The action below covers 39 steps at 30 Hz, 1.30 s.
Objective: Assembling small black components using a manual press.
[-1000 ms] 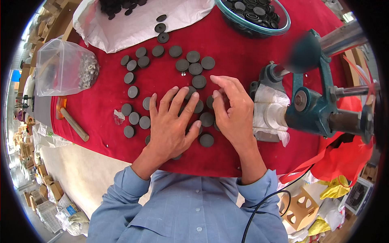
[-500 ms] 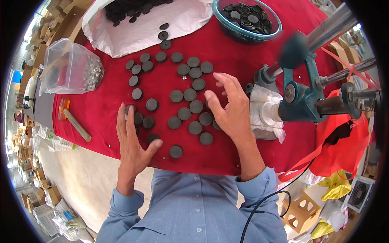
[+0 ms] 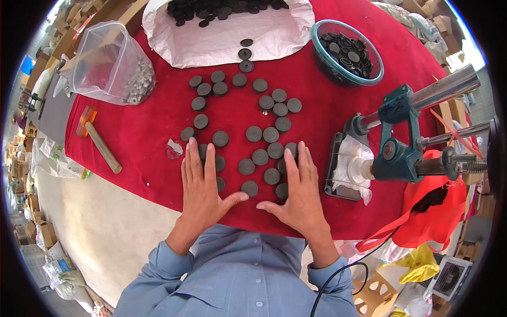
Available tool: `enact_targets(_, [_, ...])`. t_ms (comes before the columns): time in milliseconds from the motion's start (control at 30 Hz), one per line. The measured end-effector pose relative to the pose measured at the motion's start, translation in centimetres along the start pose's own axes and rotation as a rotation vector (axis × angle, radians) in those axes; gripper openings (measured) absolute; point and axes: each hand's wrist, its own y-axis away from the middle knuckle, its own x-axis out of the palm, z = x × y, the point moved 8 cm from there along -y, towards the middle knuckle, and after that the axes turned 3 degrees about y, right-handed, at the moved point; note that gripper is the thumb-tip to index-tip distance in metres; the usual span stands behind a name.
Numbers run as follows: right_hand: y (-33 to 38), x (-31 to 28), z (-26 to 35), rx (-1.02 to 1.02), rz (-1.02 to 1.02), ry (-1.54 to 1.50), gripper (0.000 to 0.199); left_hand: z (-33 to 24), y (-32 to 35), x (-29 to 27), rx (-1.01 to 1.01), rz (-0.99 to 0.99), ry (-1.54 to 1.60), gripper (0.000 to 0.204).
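Both hands lie flat, palms down, fingers spread and gripping nothing — left hand (image 3: pixel 202 185) and right hand (image 3: pixel 298 190) — flanking flat, round, dark discs (image 3: pixel 253 153) near the red cloth's (image 3: pixel 142 132) front edge.

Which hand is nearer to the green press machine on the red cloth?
Right. The right hand lies flat on the discs just beside the green press machine. The left hand lies flat farther off, on the right hand's far side from it.
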Motion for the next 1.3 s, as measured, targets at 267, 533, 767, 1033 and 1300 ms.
enact_targets(267, [-6.1,1.9,0.0,-0.037,-0.212,0.037,0.107,1.2,-7.1,0.6,0.091,-0.19,-0.036,0.097])
enact_targets(533, [-2.7,-0.3,-1.6,0.018,-0.291,-0.052,0.077,4.5,-4.7,-3.9,0.0,-0.316,-0.074,0.063])
enact_targets(767, [-1.5,-0.3,-0.5,0.035,-0.261,-0.106,0.07,6.2,-3.0,-3.4,-0.042,-0.256,0.029,0.046])
enact_targets(1033, [-2.4,0.2,-0.9,0.023,-0.32,-0.162,0.066,4.1,-2.5,-3.6,-0.059,-0.329,0.3,0.046])
enact_targets(1300, [0.6,-0.9,-1.4,0.049,-0.342,-0.185,0.058,0.0,-1.5,-1.3,0.102,-0.215,0.368,0.044])
